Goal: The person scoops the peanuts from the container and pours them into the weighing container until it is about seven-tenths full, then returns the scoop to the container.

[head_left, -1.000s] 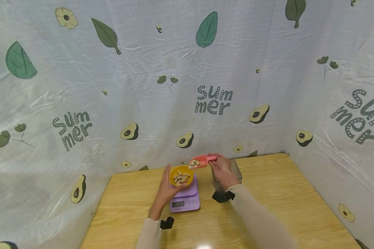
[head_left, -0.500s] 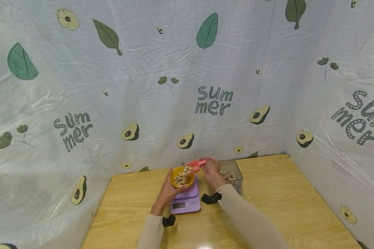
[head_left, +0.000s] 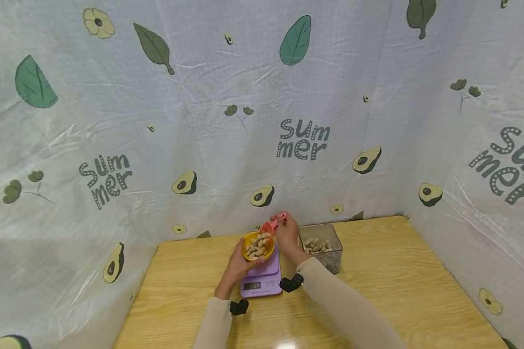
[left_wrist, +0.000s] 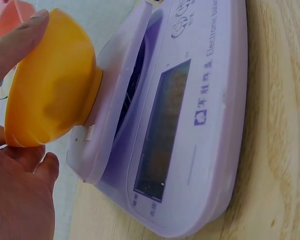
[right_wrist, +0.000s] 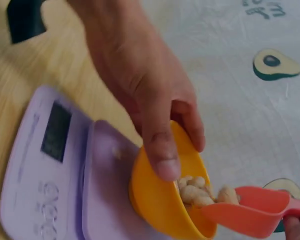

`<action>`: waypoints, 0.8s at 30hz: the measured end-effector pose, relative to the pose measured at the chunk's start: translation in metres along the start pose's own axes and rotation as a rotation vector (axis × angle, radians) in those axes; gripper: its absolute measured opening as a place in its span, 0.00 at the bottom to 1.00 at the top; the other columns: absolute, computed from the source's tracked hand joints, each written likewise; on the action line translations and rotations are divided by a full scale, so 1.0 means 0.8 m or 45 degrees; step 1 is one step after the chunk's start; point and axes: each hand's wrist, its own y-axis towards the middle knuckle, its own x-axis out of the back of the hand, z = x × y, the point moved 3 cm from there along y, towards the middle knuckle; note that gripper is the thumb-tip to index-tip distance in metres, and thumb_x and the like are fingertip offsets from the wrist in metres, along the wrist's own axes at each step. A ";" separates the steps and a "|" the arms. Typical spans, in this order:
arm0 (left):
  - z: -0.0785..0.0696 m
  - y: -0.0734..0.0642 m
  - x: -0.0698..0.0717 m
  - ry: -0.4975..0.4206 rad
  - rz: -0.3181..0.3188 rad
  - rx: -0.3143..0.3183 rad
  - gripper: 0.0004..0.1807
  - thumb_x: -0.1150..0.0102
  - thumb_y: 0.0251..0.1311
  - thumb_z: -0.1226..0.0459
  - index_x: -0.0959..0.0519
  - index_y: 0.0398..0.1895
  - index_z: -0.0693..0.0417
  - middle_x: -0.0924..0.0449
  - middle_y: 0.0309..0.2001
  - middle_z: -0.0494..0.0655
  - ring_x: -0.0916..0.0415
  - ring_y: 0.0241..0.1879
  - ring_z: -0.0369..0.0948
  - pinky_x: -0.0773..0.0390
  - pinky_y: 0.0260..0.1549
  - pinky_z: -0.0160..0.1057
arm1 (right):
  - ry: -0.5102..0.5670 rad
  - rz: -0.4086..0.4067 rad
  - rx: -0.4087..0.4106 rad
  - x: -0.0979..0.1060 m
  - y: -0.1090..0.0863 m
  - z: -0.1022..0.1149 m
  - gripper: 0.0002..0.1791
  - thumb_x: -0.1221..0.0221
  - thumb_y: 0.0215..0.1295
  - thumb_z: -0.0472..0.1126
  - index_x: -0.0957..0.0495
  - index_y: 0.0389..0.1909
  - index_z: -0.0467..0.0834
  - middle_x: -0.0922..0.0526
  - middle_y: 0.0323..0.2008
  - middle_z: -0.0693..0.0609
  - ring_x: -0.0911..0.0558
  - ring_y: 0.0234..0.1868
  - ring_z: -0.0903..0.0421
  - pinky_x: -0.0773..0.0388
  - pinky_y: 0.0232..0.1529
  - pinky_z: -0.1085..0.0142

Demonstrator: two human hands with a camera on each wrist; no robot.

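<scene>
A yellow bowl [head_left: 246, 241] with peanuts [head_left: 256, 247] in it stands on the purple kitchen scale [head_left: 260, 286]. My left hand [head_left: 238, 264] grips the bowl by its side, thumb over the rim, as the left wrist view shows. My right hand [head_left: 287, 236] holds a pink scoop [right_wrist: 255, 210] by its handle, raised at the back and tipped down into the bowl. Peanuts lie at the scoop's mouth, right at the bowl's rim. In the right wrist view only the fingertips [right_wrist: 296, 226] of the right hand show, at the handle.
Right of the scale stands a clear rectangular container [head_left: 334, 257] with more peanuts inside. All of it sits on a wooden table [head_left: 384, 271], near its back edge. A printed cloth [head_left: 218, 160] hangs behind and at both sides.
My right hand has moved left from over the container, bringing the scoop to the bowl and tilting it steeply, so its peanuts slide into the bowl. My left hand stays on the bowl.
</scene>
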 end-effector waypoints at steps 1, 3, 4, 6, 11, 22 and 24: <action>0.000 0.000 0.000 0.005 0.000 0.002 0.62 0.26 0.48 0.49 0.54 0.76 0.67 0.48 0.74 0.69 0.45 0.73 0.64 0.41 0.70 0.62 | -0.060 0.039 0.091 -0.001 -0.001 0.002 0.16 0.54 0.78 0.43 0.21 0.45 0.37 0.13 0.44 0.42 0.15 0.48 0.47 0.16 0.47 0.61; -0.001 0.001 0.000 0.007 0.001 -0.001 0.61 0.26 0.49 0.51 0.54 0.76 0.67 0.49 0.74 0.69 0.46 0.73 0.64 0.41 0.70 0.62 | -0.152 0.117 0.260 -0.003 -0.003 0.007 0.16 0.53 0.77 0.46 0.21 0.45 0.39 0.13 0.45 0.43 0.14 0.48 0.48 0.16 0.47 0.63; -0.002 0.001 0.001 0.005 0.000 -0.001 0.61 0.26 0.49 0.52 0.54 0.76 0.67 0.49 0.74 0.69 0.46 0.73 0.64 0.42 0.70 0.62 | -0.192 0.147 0.335 -0.004 -0.004 0.010 0.17 0.53 0.77 0.47 0.21 0.45 0.40 0.12 0.44 0.44 0.14 0.47 0.49 0.15 0.46 0.63; -0.004 0.002 0.001 -0.008 0.000 0.002 0.60 0.25 0.49 0.54 0.55 0.77 0.67 0.49 0.75 0.69 0.46 0.73 0.63 0.43 0.71 0.61 | -0.232 0.187 0.457 -0.002 -0.006 0.016 0.17 0.53 0.76 0.49 0.21 0.44 0.41 0.12 0.44 0.46 0.13 0.46 0.49 0.15 0.45 0.63; -0.007 0.002 0.004 -0.015 0.003 0.017 0.60 0.25 0.49 0.55 0.55 0.77 0.66 0.50 0.75 0.69 0.46 0.73 0.63 0.44 0.71 0.61 | -0.106 0.158 0.476 0.012 -0.003 0.023 0.17 0.53 0.76 0.47 0.21 0.45 0.40 0.13 0.45 0.43 0.14 0.43 0.50 0.16 0.42 0.62; -0.009 -0.007 0.011 0.045 -0.057 -0.045 0.67 0.25 0.47 0.48 0.62 0.78 0.65 0.65 0.77 0.68 0.56 0.75 0.66 0.45 0.71 0.62 | 0.693 -0.066 -0.260 0.052 0.000 0.000 0.16 0.58 0.79 0.38 0.30 0.51 0.28 0.14 0.37 0.49 0.14 0.42 0.59 0.16 0.44 0.70; -0.015 -0.008 0.015 0.029 -0.100 -0.079 0.67 0.25 0.47 0.50 0.61 0.78 0.65 0.66 0.78 0.67 0.56 0.75 0.66 0.45 0.71 0.63 | 0.720 -0.076 -0.285 0.061 -0.001 0.000 0.16 0.59 0.79 0.38 0.30 0.52 0.29 0.14 0.36 0.51 0.14 0.42 0.59 0.17 0.45 0.71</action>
